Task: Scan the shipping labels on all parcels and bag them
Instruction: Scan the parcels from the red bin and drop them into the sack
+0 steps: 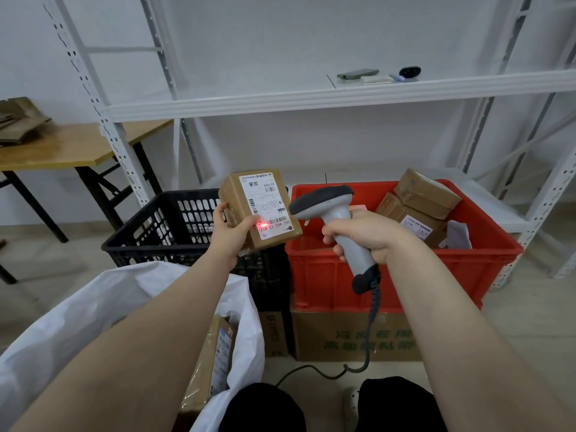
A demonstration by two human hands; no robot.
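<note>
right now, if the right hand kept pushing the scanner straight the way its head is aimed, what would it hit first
Most likely the parcel held up by the left hand. The scanner in the right hand faces left at it, and its red light falls on the shipping label. The depth of the gap between them is hard to judge.

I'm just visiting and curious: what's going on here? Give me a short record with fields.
left hand: holds a brown parcel, label facing up
right hand: grips a grey scanner aimed at the parcel
scan light: red spot on the shipping label near its lower barcode
red crate: holds more brown parcels
black basket: contents not visible
white bag: open at lower left, with at least one labelled parcel inside
</note>
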